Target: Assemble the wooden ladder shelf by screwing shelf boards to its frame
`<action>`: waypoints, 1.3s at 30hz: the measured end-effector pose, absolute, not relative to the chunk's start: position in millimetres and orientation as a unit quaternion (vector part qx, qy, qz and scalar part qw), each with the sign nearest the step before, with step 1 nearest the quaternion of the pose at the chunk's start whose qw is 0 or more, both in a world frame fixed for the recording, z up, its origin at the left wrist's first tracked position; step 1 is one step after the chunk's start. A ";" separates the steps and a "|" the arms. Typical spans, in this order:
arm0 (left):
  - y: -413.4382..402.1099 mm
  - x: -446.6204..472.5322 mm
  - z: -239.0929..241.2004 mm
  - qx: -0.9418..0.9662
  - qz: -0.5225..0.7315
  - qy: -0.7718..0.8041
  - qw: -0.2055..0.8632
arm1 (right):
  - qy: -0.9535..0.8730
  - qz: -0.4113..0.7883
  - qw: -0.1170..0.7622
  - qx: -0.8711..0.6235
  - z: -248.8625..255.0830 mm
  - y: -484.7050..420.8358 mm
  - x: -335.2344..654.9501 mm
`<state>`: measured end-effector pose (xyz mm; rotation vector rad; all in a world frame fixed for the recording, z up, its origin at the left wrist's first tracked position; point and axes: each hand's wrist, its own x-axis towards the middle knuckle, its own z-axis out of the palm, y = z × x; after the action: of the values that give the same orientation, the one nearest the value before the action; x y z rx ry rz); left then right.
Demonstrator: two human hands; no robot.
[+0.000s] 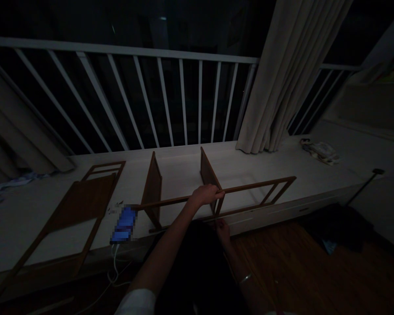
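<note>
- Indoors, two bare hands meet at one brown wooden frame (249,186) set lengthwise along the near edge of a white window ledge (180,173).
- The left hand (206,194) is closed over the frame's upper rail (170,201), fingers folded across it beside a joint.
- The right hand (222,229) is curled low by the same joint, close to the ledge's near edge; how tightly it is closed, and on what, cannot be told in the dim light.
- Two upright panels (153,188) run from the frame toward the ledge's back edge, well apart; two short crossbars (268,194) span its right end.
- A second frame (92,239), carrying one panel, lies flat toward the ledge's left end.
- Between the frames, one blue-lit device (124,225), blurred, sits at the near edge with a white cable (114,267) hanging below; small dark pieces just behind it are too blurred to count.
- Two curtains (289,74) flank one white railing (170,100) behind the back edge.
- Two crumpled cloths (321,152) lie on the ledge, one toward each end.
</note>
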<state>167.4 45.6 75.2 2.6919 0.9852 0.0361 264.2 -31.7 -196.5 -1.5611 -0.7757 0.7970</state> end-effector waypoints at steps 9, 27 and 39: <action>46.3 167.5 73.7 0.928 0.010 0.343 0.145 | -0.291 0.369 0.568 -0.676 -182.4 -27.4 262.0; 50.0 164.6 70.9 0.927 0.028 0.328 0.180 | -0.286 0.389 0.618 -0.620 -111.8 -53.2 268.4; 63.5 165.0 63.2 0.919 0.055 0.277 0.277 | -0.402 0.326 0.682 -0.517 -4.9 -46.1 254.5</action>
<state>165.0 63.5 63.2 2.4671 0.7427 0.1486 254.5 -46.1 -4.9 -1.1605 -0.9024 0.7306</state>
